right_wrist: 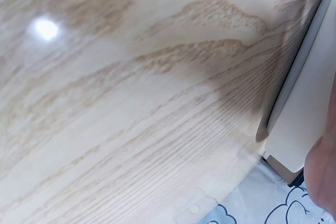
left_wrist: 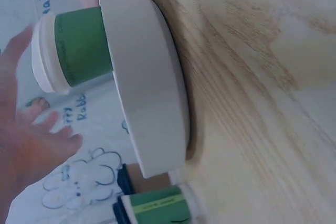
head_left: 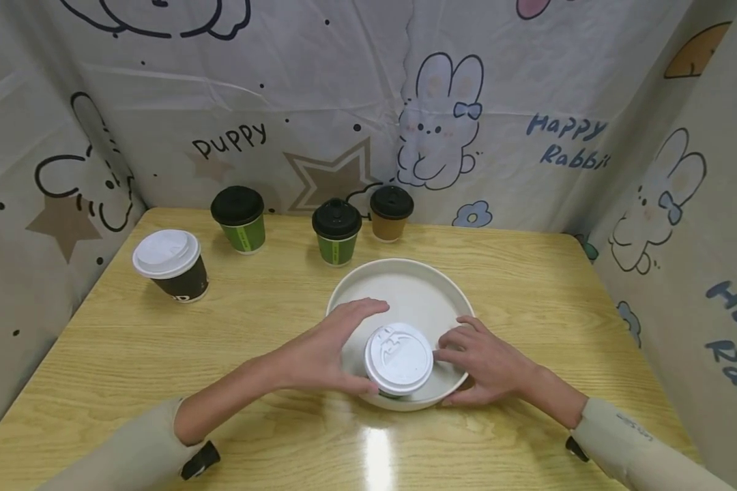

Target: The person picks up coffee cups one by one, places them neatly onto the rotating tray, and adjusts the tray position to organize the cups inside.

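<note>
Woodgrain tabletop (head_left: 252,436), white-lidded green cup (left_wrist: 79,50)

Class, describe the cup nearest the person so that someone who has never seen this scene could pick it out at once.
On the wooden table, find the round white tray. Inside it, toward the person's side, stands a green cup with a white lid. Unlike the other green cups, whose lids are black, this one wears white.
</note>
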A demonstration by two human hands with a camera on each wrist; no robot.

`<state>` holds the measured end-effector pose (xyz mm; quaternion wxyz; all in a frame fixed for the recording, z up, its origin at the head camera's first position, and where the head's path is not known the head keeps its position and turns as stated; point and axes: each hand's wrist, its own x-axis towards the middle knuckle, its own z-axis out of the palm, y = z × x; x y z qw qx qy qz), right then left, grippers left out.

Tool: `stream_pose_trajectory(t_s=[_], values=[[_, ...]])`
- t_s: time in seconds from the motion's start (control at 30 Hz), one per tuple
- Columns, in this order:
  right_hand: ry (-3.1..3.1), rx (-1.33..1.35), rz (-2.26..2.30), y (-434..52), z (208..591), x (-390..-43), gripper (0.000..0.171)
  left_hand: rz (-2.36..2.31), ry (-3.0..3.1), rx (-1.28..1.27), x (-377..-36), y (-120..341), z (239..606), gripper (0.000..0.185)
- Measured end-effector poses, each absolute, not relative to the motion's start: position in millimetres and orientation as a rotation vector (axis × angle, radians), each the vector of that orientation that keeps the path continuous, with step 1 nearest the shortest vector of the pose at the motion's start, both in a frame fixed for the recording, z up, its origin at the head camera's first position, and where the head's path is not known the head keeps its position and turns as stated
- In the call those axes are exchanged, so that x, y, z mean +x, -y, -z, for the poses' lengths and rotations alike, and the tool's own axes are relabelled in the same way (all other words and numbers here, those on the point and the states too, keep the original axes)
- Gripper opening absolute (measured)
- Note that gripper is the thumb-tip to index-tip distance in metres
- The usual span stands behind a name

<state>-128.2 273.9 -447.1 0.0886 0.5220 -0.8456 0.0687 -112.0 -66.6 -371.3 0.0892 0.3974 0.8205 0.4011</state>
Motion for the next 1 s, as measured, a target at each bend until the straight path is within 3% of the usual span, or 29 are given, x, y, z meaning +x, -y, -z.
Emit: stream_pose_trajectory(t_s=[0.17,0.33,1.0], values=[[2.518,1.552,-0.188,-274,447,-128,0.068,-1.071,-2.627,1.576,-108,63,364,0.064],[2.513,1.556,-0.189,-274,447,-129,0.067,-0.886,-2.642,1.856,-101,54,361,0.053],[2.528,1.537,-0.176,-272,446,-125,0.067,-0.55,-2.696,2.007,-96,45,367,0.038]])
